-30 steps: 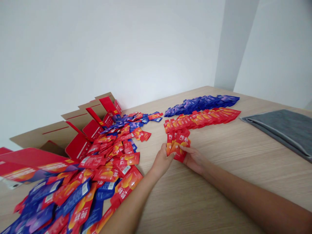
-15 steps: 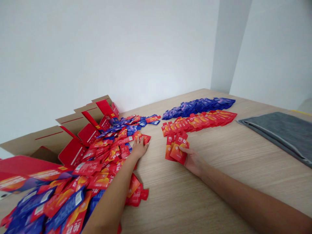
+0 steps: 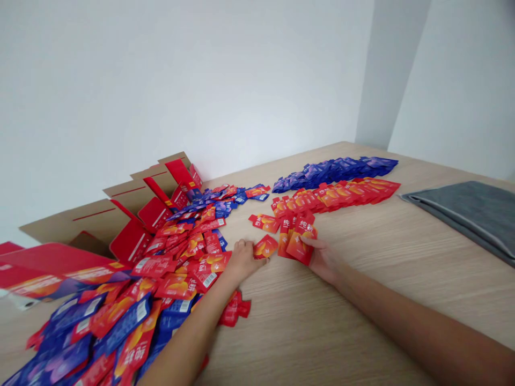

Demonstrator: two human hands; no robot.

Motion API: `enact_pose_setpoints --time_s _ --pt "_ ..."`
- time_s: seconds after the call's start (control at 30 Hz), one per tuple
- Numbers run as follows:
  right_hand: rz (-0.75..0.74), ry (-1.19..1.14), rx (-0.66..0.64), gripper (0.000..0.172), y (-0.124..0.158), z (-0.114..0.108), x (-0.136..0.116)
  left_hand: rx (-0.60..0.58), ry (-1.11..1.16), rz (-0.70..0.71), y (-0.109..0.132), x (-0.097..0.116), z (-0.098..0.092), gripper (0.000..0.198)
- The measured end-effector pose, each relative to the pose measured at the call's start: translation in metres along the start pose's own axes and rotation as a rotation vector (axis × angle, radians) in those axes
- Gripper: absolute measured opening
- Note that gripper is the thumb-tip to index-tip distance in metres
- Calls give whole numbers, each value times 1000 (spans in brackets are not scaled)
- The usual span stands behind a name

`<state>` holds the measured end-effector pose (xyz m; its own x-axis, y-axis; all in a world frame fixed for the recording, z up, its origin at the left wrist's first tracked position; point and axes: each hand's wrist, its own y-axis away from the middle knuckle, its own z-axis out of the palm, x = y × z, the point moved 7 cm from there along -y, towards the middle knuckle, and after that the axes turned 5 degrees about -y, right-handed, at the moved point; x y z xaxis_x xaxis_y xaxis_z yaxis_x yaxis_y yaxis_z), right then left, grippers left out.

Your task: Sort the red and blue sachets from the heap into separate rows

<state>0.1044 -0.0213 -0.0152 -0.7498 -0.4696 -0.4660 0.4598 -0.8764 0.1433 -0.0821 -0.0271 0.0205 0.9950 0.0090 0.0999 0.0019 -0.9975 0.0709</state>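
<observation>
My right hand (image 3: pixel 322 258) grips a fanned stack of red-orange sachets (image 3: pixel 298 236) just above the wooden table (image 3: pixel 362 279). My left hand (image 3: pixel 241 260) pinches a single red sachet (image 3: pixel 265 246) beside that stack. Another loose red sachet (image 3: pixel 263 221) lies flat a little farther off. To the left sprawls a big mixed pile of red and blue sachets (image 3: pixel 161 279).
A tidy row of red sachets (image 3: pixel 341 194) and a row of blue sachets (image 3: pixel 333 169) lie at the far side. Open cardboard boxes with red flaps (image 3: pixel 132 214) stand at the left by the wall. A folded grey cloth (image 3: pixel 470 214) rests on the right.
My left hand left the stack, reached into the mixed pile, and has come back toward the stack with one red sachet. My right hand kept hold of the stack.
</observation>
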Motion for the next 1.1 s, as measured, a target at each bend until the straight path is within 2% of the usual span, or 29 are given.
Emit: enact_pose_setpoints --time_s 0.07,0.13,0.2,0.33,0.53,0.67,0.73,0.8,0.87,0.9,0.93,0.97,1.0,1.07,1.1 --pt "-12 23 2 21 2 2 -1 -79 -17 29 -4 4 7 59" --pt "-35 53 13 23 4 4 -2 -102 -14 132 -3 13 8 58" --pt "-49 84 24 25 6 6 -2 -74 -11 289 5 26 2 53" --pt "-69 119 56 28 8 7 -4 20 -40 571 25 47 -22 41" --pt "-123 116 55 31 10 10 -10 8 -183 734 38 66 -50 47" --pt "-48 136 -14 31 12 16 -3 31 -162 809 44 73 -60 53" --pt "-26 126 -23 32 11 16 -2 95 -112 779 41 69 -62 57" --pt "-34 89 -5 32 9 11 -4 221 22 656 33 58 -65 64" --pt "-40 40 34 29 5 3 -6 395 289 427 25 40 -65 71" --pt "-42 19 52 27 3 -1 -6 444 474 288 22 30 -59 71" --pt "-43 6 64 26 1 -5 -7 434 680 157 19 23 -46 66" --pt "-47 0 64 25 0 -7 -7 352 891 48 17 22 -26 58" --pt "-53 0 55 25 -1 -8 -7 210 1088 -26 15 28 -4 52" --pt "-49 17 36 23 -1 -8 -7 -122 1386 -64 18 54 35 51" --pt "-45 26 36 21 0 -8 -7 -248 1478 -51 21 67 47 51"
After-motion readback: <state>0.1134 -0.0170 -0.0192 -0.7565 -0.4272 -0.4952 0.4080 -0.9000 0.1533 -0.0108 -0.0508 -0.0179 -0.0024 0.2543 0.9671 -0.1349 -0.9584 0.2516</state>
